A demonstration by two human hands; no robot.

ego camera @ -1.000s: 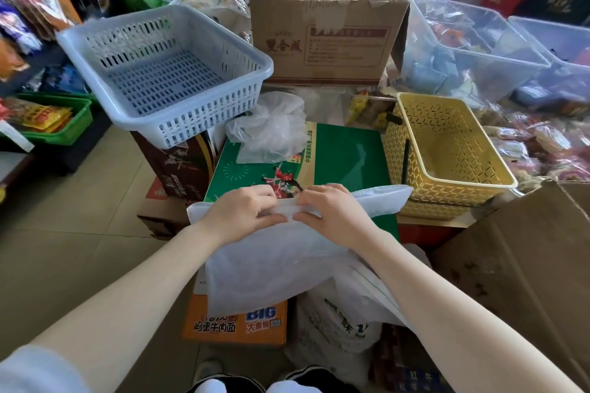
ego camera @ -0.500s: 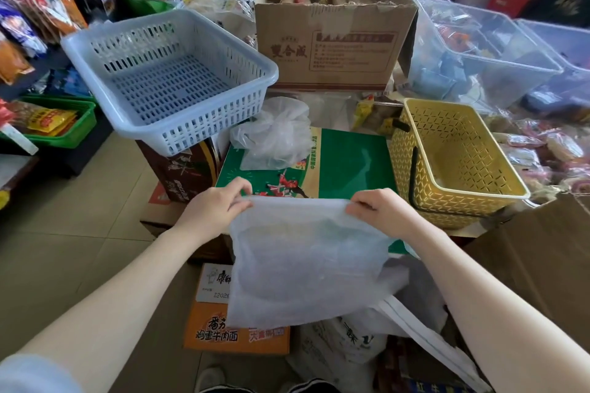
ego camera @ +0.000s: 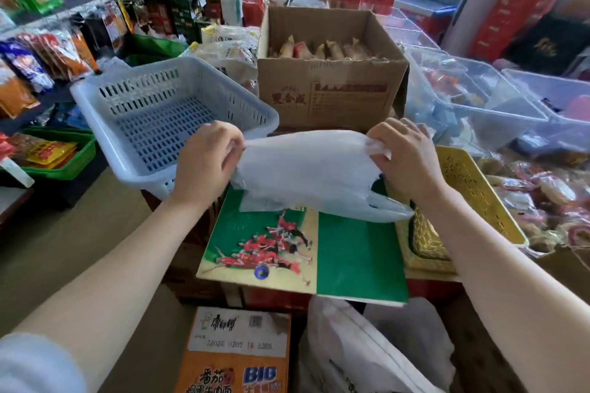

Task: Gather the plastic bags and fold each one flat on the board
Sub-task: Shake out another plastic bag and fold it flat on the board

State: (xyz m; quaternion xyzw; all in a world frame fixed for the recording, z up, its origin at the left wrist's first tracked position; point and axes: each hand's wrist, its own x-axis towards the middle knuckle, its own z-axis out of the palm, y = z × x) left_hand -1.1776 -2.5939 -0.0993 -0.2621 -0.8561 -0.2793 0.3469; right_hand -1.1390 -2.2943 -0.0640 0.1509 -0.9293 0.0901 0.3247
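I hold a thin white plastic bag (ego camera: 306, 169) stretched between my two hands above the far end of the green board (ego camera: 357, 252). My left hand (ego camera: 207, 159) is closed, pinching the bag's left edge between thumb and fingers. My right hand (ego camera: 404, 156) is closed too, gripping the bunched right edge near the top. The bag hangs slack in the middle, and its lower right corner droops down toward the board beside the yellow basket (ego camera: 475, 198); I cannot tell whether that corner touches the board. Under the bag's left part I can just see another pale, flat piece of plastic (ego camera: 255, 202) lying on the board.

The board is green, with a picture of red figures on a cream panel on its left half, and it rests on top of boxes. Just left of it a pale blue slotted basket (ego camera: 153, 118) sits tilted on a dark carton. Behind the bag stands an open cardboard box (ego camera: 332, 92) with wrapped snacks inside. The yellow basket sits right beside the board, under my right forearm.

Below the near edge of the board, more white plastic bags (ego camera: 376, 351) lie in a loose heap, next to an orange noodle carton (ego camera: 236, 357). Clear plastic bins (ego camera: 498, 105) holding packets stand far right, and racks of snack packets (ego camera: 48, 51) fill the left.
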